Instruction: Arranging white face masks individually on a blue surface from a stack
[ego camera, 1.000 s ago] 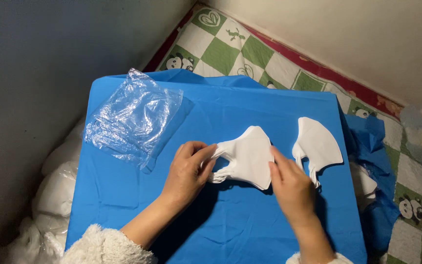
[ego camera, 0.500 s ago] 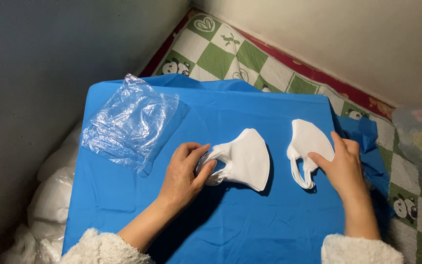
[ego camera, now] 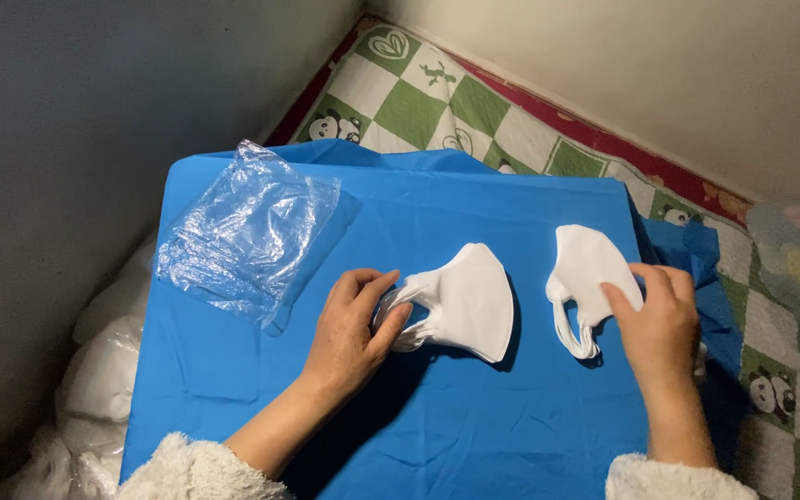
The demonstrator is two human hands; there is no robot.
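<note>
Two folded white face masks lie on a blue sheet point(ego camera: 474, 213) spread over a flat surface. My left hand point(ego camera: 356, 331) pinches the ear loops at the left end of the middle mask point(ego camera: 467, 301). My right hand point(ego camera: 659, 319) rests its fingertips on the right edge of the other mask point(ego camera: 585, 278), whose loops hang toward me. Both of my sleeves are white and fluffy.
A crumpled clear plastic bag point(ego camera: 247, 231) lies on the sheet's left part. A green-and-white checked mat with panda pictures point(ego camera: 418, 102) runs behind and to the right. White bags point(ego camera: 104, 370) sit low at the left by a dark wall.
My right hand left the middle mask and went right to the second mask. The left hand stayed on the middle mask's loops.
</note>
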